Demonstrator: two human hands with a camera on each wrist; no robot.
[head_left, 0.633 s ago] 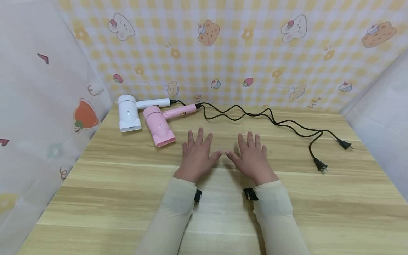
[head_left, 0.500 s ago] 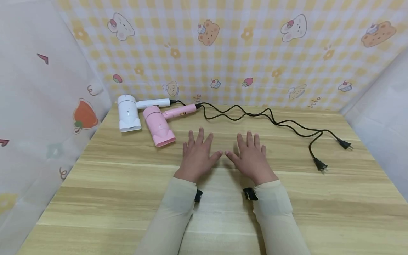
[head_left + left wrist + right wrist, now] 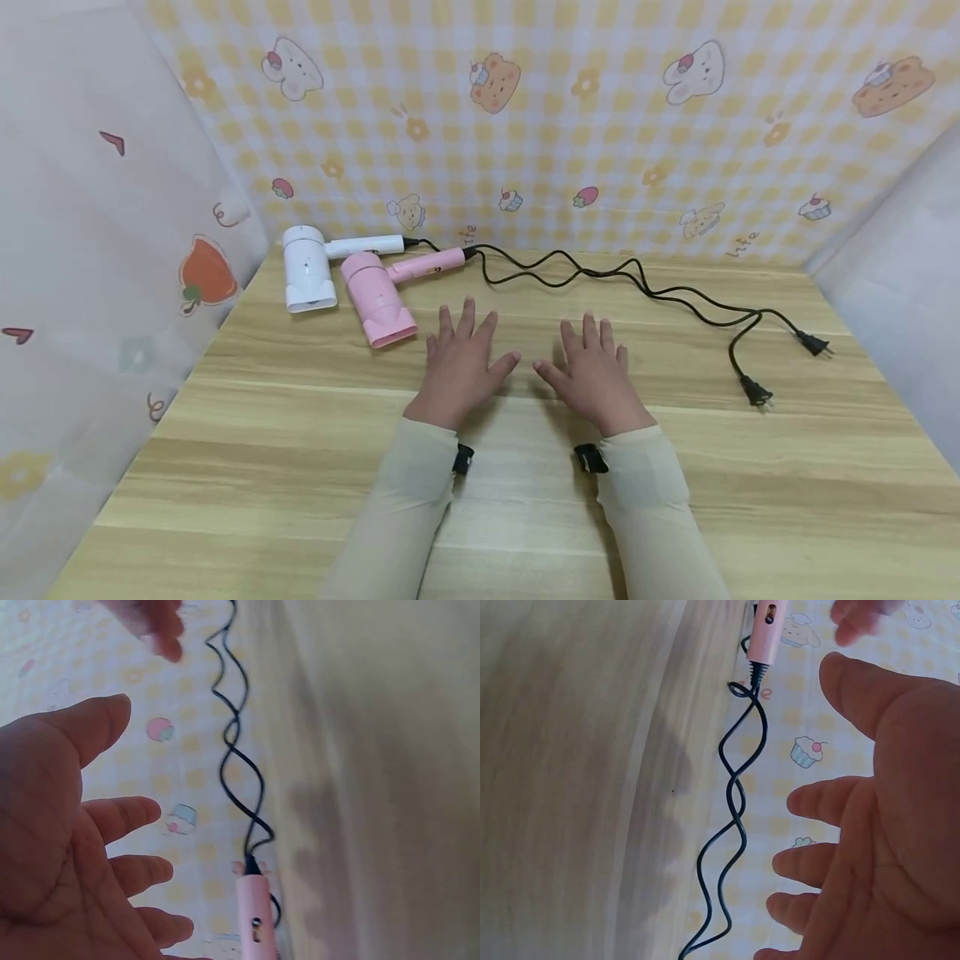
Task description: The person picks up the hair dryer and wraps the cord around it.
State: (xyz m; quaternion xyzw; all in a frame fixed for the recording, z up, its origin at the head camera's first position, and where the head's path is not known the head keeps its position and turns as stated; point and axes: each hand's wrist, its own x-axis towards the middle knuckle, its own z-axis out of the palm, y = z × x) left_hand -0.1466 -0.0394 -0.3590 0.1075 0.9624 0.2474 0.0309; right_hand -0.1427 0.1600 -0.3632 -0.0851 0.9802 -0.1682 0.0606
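Observation:
Palm down over the middle of the table, my left hand has its fingers spread and holds nothing. My right hand mirrors it a short way to the right, thumbs pointing toward each other with a gap between. Nearest the left hand is a pink hair dryer, lying with its nozzle toward me and its handle angled right. Left of it lies a white hair dryer, close beside it. Both wrist views show bare palms with fingers extended.
Two black cords run from the dryer handles along the back of the wooden table, crossing each other. They end in two plugs, one farther back and one nearer. A checked cloth hangs behind the table.
The head view has shifted slightly, so dryers and cloth sit a little lower and to the right. My left hand has slid slightly left, away from the right hand, which stays about where it was.

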